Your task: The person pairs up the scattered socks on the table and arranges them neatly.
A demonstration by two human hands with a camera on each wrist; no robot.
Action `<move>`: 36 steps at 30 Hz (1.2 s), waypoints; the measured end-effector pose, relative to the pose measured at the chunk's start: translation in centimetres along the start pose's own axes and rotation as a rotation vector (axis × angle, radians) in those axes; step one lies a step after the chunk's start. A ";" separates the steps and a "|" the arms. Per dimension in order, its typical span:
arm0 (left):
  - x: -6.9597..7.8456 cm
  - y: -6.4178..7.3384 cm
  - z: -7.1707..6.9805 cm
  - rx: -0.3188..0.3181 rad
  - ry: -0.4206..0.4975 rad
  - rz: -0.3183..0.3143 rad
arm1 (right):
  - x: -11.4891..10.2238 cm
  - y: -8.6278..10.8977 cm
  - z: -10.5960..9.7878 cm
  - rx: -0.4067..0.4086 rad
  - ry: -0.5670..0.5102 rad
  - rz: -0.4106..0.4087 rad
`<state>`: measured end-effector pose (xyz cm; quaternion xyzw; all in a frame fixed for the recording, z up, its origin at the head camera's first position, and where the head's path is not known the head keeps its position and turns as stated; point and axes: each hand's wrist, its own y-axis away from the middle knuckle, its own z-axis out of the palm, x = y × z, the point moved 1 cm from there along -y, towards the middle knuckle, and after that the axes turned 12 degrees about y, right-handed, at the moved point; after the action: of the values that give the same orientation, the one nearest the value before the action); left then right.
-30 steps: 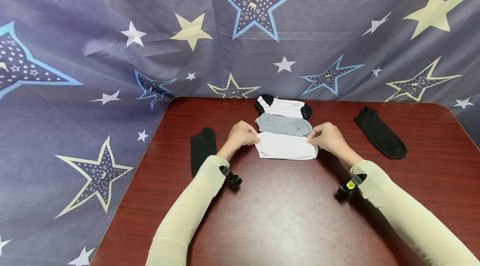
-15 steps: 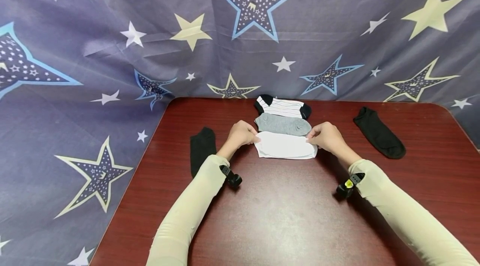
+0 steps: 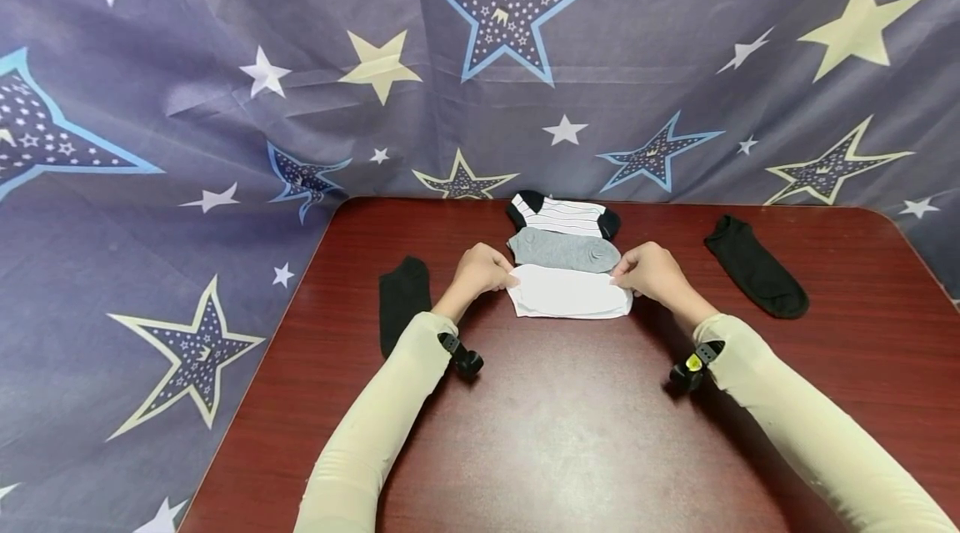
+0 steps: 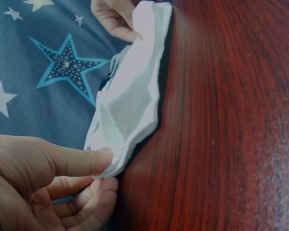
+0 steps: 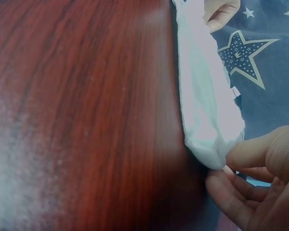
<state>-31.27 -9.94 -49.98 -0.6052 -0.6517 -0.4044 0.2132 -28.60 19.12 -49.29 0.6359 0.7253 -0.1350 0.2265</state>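
A white sock (image 3: pixel 572 293) lies flat across the middle of the table, nearest of three stacked in a row. My left hand (image 3: pixel 480 270) pinches its left end between thumb and fingers; the left wrist view shows the thumb on top of the white fabric (image 4: pixel 127 103). At the other end my right hand (image 3: pixel 654 274) pinches the corner of the sock, thumb above and fingertips beneath in the right wrist view. Just behind it lies a grey sock (image 3: pixel 564 250), and farther back a white striped sock (image 3: pixel 566 217) with black heel and toe.
A black sock (image 3: pixel 403 299) lies left of my left hand, partly behind the sleeve. Another black sock (image 3: pixel 756 268) lies to the right on the reddish-brown table (image 3: pixel 540 433). A star-patterned cloth (image 3: pixel 300 41) hangs behind and along the left side.
Both hands keep their pinch on the white sock, which stays in place. The right wrist has shifted very slightly left; the whole view has drifted a little.
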 end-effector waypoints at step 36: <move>1.4 1.1 0.4 0.260 0.078 0.186 | 1.1 1.1 -0.8 -0.081 -0.177 -0.016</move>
<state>-30.41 -8.83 -48.86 -0.6141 -0.6308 -0.3183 0.3516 -27.70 20.61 -49.04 0.6061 0.7123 -0.1632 0.3140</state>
